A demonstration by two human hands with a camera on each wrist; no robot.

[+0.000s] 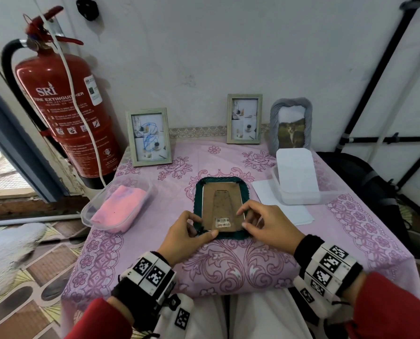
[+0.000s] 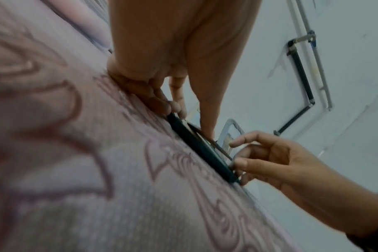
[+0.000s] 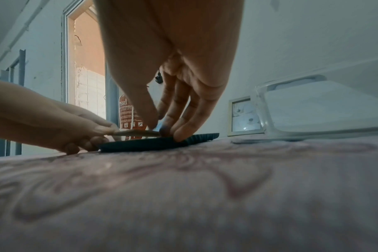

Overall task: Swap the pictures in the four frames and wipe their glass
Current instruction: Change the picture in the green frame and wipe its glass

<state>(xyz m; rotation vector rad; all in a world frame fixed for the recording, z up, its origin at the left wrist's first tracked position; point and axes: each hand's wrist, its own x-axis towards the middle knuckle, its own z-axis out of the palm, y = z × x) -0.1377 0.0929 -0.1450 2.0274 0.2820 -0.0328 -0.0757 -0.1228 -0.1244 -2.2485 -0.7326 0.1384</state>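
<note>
From the head view, a dark green frame (image 1: 220, 209) lies face down on the pink flowered cloth (image 1: 228, 270), with its brown back board (image 1: 222, 206) up. The left hand (image 1: 187, 238) pinches the near left corner of the frame, thumb on the board's near edge. The right hand (image 1: 267, 226) has its fingers bent on the right side of the frame. Three more frames stand by the wall: a pale frame with blue scribble (image 1: 149, 137), a second pale frame (image 1: 244, 118), and a grey frame (image 1: 291, 124). A pink cloth lies in a clear tub (image 1: 117, 207). From the left wrist view, the left fingers (image 2: 162, 102) press on the green frame's edge (image 2: 201, 148). From the right wrist view, the right fingertips (image 3: 179, 134) touch the frame's rim (image 3: 158, 143), and the left thumb lifts the board (image 3: 136, 132) a little.
</note>
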